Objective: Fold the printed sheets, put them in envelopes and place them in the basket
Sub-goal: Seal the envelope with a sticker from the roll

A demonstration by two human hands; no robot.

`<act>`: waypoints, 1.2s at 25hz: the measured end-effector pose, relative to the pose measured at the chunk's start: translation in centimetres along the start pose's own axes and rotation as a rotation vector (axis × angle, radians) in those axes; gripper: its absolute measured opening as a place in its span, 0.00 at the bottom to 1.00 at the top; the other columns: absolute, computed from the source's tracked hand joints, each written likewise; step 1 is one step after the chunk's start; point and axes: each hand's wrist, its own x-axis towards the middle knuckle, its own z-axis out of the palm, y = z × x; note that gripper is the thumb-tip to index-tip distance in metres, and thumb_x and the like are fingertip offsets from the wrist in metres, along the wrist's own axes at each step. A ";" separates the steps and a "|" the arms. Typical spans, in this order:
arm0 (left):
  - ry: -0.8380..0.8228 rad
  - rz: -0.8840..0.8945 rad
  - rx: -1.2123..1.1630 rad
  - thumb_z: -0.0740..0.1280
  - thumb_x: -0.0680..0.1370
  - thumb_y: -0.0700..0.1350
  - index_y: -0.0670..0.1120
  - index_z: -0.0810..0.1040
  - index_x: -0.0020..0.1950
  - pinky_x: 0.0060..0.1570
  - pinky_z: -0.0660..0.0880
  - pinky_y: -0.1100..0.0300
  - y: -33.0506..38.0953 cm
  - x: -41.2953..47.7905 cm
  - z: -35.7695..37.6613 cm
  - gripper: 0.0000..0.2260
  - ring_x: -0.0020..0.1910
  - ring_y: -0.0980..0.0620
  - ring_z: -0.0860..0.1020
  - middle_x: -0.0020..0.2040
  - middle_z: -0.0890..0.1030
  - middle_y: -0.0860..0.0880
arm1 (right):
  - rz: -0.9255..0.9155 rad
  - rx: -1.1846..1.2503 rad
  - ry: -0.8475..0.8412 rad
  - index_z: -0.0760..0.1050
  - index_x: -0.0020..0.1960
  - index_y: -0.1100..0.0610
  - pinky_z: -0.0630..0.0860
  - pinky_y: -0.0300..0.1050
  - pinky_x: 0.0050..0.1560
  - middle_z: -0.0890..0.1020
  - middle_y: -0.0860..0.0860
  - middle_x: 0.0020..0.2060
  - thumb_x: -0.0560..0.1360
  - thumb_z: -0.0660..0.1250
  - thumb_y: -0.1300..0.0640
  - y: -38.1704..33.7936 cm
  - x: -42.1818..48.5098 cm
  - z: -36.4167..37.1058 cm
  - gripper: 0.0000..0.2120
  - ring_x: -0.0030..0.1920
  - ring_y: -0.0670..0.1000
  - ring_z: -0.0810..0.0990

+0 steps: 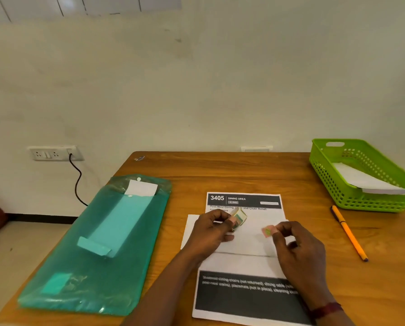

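Observation:
A printed sheet [243, 200] headed "3405 DINING AREA" lies on the wooden table in front of me. A white envelope [248, 242] lies across its middle. Above the envelope, my left hand [210, 234] grips a small roll of tape or stickers [239, 217]. My right hand [300, 250] pinches a small pink piece [268, 231] between thumb and fingertip, a short way right of the roll. The green basket [361, 204] stands at the table's far right corner with a white envelope [366, 182] inside it.
A teal plastic folder [91, 255] with white paper poking out at its top lies on the left of the table. An orange pen [348, 231] lies between the sheet and the basket. A wall socket [53, 153] with a black cable is behind the table's left side.

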 end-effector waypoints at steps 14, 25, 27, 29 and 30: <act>0.557 0.005 1.043 0.71 0.77 0.46 0.46 0.82 0.59 0.52 0.74 0.58 4.2 11.6 -11.6 0.12 0.53 0.48 0.80 0.56 0.83 0.47 | -0.225 -0.212 0.051 0.80 0.40 0.54 0.64 0.32 0.29 0.77 0.46 0.28 0.73 0.61 0.46 -0.3 0.1 0.7 0.14 0.26 0.44 0.68; 0.566 0.133 0.975 0.67 0.78 0.38 0.49 0.75 0.67 0.56 0.77 0.53 1.8 9.8 -9.3 0.18 0.58 0.46 0.80 0.61 0.81 0.47 | -0.064 -0.204 0.006 0.74 0.50 0.46 0.62 0.28 0.31 0.80 0.43 0.34 0.77 0.61 0.48 -0.5 0.1 0.5 0.05 0.30 0.40 0.70; 0.458 0.298 0.978 0.65 0.80 0.44 0.48 0.76 0.64 0.54 0.77 0.53 1.4 7.8 -7.7 0.13 0.56 0.46 0.80 0.59 0.82 0.47 | 0.010 -0.158 -0.014 0.69 0.52 0.41 0.64 0.31 0.32 0.82 0.43 0.37 0.79 0.64 0.54 -0.4 0.1 0.5 0.08 0.33 0.45 0.74; 0.373 0.401 0.971 0.66 0.80 0.48 0.47 0.78 0.62 0.54 0.77 0.54 0.9 6.0 -6.2 0.12 0.55 0.47 0.80 0.59 0.82 0.48 | 0.021 -0.142 -0.055 0.67 0.52 0.41 0.67 0.38 0.32 0.82 0.46 0.40 0.77 0.66 0.58 -0.3 0.0 0.5 0.13 0.35 0.48 0.74; 0.378 0.411 0.961 0.66 0.79 0.46 0.48 0.78 0.63 0.55 0.76 0.56 0.6 5.1 -5.6 0.12 0.56 0.48 0.80 0.60 0.81 0.48 | 0.014 -0.146 -0.064 0.67 0.52 0.42 0.68 0.41 0.33 0.82 0.47 0.41 0.77 0.65 0.59 -0.3 0.0 0.5 0.13 0.36 0.48 0.74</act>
